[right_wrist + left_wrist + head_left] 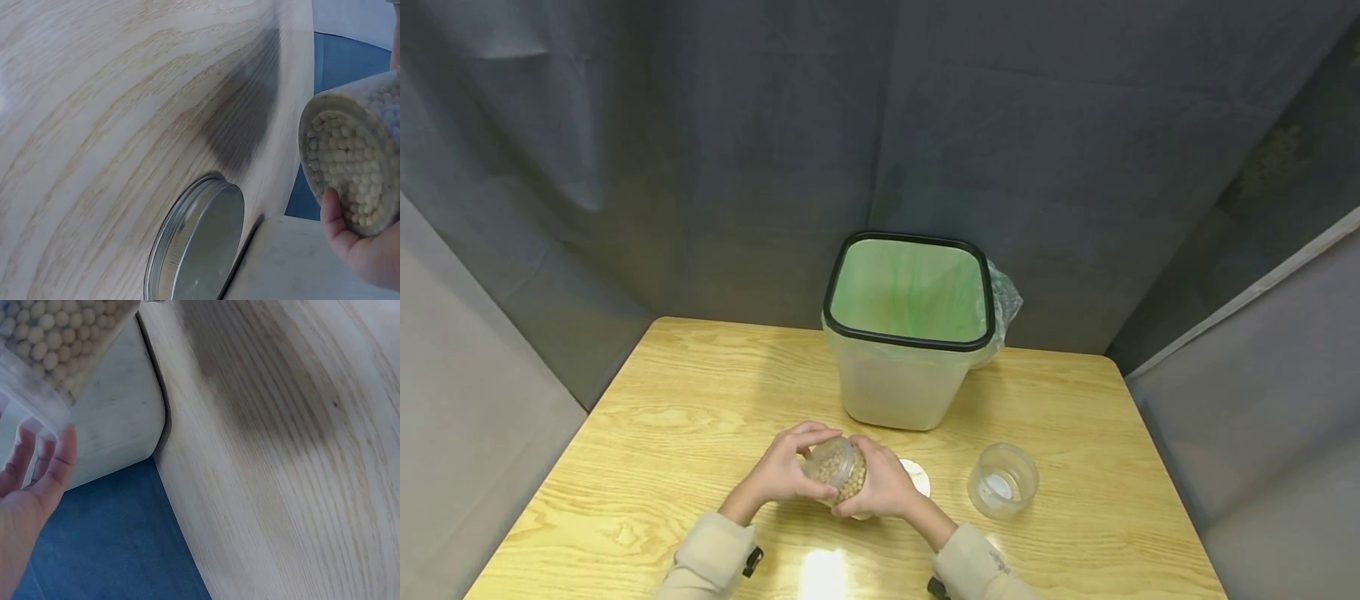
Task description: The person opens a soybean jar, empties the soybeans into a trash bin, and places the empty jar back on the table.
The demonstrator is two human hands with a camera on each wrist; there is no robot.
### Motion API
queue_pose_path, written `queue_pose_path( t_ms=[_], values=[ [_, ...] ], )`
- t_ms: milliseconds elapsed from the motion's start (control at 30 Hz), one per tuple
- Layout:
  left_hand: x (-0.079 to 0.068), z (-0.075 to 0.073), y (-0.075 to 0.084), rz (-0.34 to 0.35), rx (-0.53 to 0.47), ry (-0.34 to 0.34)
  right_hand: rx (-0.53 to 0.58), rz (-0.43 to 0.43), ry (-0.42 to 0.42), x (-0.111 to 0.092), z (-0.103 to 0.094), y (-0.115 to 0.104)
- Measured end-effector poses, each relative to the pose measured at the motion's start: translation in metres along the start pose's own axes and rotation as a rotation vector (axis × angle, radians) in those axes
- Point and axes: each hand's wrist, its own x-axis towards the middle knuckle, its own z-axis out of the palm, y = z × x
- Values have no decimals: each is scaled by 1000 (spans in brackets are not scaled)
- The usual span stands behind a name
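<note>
Both hands hold a clear round jar (832, 465) filled with small pale round beads or beans, tilted on its side over the front part of the table. My left hand (790, 468) grips the translucent rim end, its fingertips and thumb spread around it. Around the base end curl the fingers of my right hand (882, 481). Pale balls show through the jar wall (59, 340) in the left wrist view. The right wrist view looks onto the jar's base (344, 165), with the right thumb across its edge. A white disc (917, 477) lies beside the right hand, partly hidden by it.
Behind the hands stands a whitish bin (898, 383) with a black rim and a green liner, some plastic bunched at its right. A clear round container (1002, 481) sits to the right. A low round thing with a silvery edge (197, 247) shows near the bin.
</note>
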Motion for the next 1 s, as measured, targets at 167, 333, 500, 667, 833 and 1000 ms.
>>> queue_pose_path(
  t_ms=[167,333,500,667,833,1000],
  values=[
    [0,2,0,-119,7,71,-138,-5,59,2,2,-4],
    [1,3,4,-258,83,92,-170,2,59,2,-1,-7],
    [-1,-4,9,-242,150,19,-138,2,38,1,-3,-6],
    [-3,-11,4,29,73,-95,-110,-4,46,0,-5,-4],
    [-4,-11,3,79,3,-113,-130,-17,43,-1,-7,-4],
    [-4,-5,8,-135,82,-46,-163,-52,53,-1,-6,-3]
  ],
)
